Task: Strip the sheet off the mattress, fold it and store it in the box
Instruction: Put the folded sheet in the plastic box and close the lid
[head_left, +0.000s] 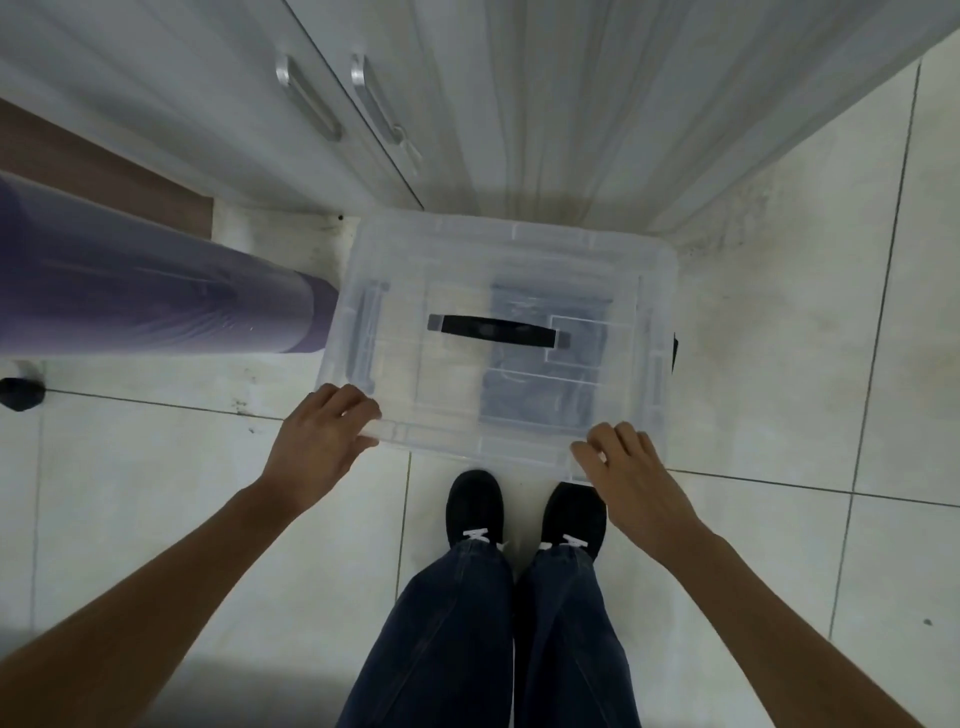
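A clear plastic box (613, 270) stands on the tiled floor in front of my feet, with its lid on and a black handle (493, 331) across the top. A folded grey sheet (545, 384) shows through the lid on the box's right side. My left hand (324, 441) grips the near left corner of the lid, fingers curled over its edge. My right hand (623, 462) grips the near right corner the same way.
White wardrobe doors (467, 104) with metal handles (306, 98) rise right behind the box. A purple plastic-wrapped roll (156, 301) lies on the floor at the left, touching the box's left side. My black shoes (475, 506) stand just short of the box.
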